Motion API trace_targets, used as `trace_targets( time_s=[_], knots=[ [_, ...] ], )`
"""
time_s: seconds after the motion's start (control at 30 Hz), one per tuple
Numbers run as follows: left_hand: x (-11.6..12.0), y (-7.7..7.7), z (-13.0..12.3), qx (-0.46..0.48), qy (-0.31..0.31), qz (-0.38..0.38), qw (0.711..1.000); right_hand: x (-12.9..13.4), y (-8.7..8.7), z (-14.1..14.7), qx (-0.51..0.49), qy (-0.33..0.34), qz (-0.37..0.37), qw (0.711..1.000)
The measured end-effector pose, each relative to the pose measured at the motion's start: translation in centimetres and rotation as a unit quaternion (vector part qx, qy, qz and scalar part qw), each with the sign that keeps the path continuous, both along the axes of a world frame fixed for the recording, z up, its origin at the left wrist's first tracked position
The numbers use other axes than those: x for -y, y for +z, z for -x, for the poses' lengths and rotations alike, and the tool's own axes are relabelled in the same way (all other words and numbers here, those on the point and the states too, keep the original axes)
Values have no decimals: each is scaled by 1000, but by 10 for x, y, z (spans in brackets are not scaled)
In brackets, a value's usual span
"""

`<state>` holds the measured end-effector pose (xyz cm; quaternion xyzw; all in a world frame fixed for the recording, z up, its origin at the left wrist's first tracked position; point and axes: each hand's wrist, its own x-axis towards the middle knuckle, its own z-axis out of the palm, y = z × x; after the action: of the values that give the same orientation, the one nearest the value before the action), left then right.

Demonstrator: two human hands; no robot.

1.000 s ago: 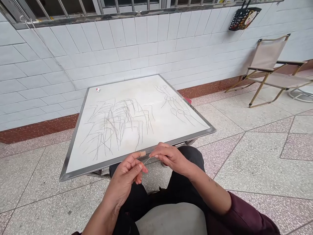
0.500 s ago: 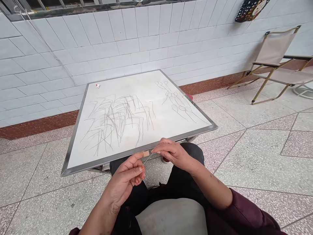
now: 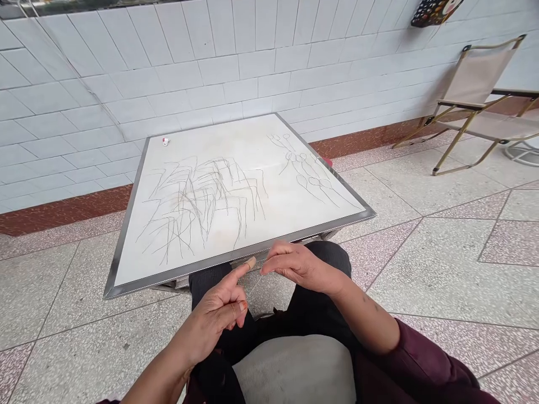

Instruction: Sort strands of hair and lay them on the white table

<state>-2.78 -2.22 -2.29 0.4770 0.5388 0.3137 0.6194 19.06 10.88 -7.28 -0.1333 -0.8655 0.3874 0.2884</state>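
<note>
Two hands, left (image 3: 221, 306) and right (image 3: 297, 266), one thin strand (image 3: 254, 287), one desk (image 3: 248, 134).
On the desk: one small red-and-white item (image 3: 165, 142) near the far left corner; one tangle of bent strands (image 3: 217, 185) toward the left edge, too crossed to count; one group of looped strands (image 3: 302, 178) along the right edge, at least seven, the exact number unclear. Beyond the desk: one chair (image 3: 478, 76), one bag (image 3: 435, 12).

At lower centre, a thin strand (image 3: 254, 287) runs between the grips of the left hand (image 3: 221, 308) and the right hand (image 3: 298, 266). Mid-frame, the white worktop (image 3: 280, 205) carries bent wires (image 3: 215, 160) at left and looped wires (image 3: 302, 186) at right. A chair (image 3: 478, 76) stands at upper right, near a patterned bag (image 3: 432, 14).
</note>
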Motion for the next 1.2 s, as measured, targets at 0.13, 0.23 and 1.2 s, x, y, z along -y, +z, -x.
trace_targets(
  time_s=[0.13, 0.23, 1.2],
  knots=[
    [0, -1, 2, 50, 16, 1, 999, -1, 3, 1, -12, -12, 18, 1000],
    [-1, -3, 0, 73, 32, 2, 997, 0, 3, 1, -20, -14, 20, 1000],
    [4, -18, -9, 203, 74, 100, 971, 1, 0, 3, -53, 25, -20, 998]
  ],
)
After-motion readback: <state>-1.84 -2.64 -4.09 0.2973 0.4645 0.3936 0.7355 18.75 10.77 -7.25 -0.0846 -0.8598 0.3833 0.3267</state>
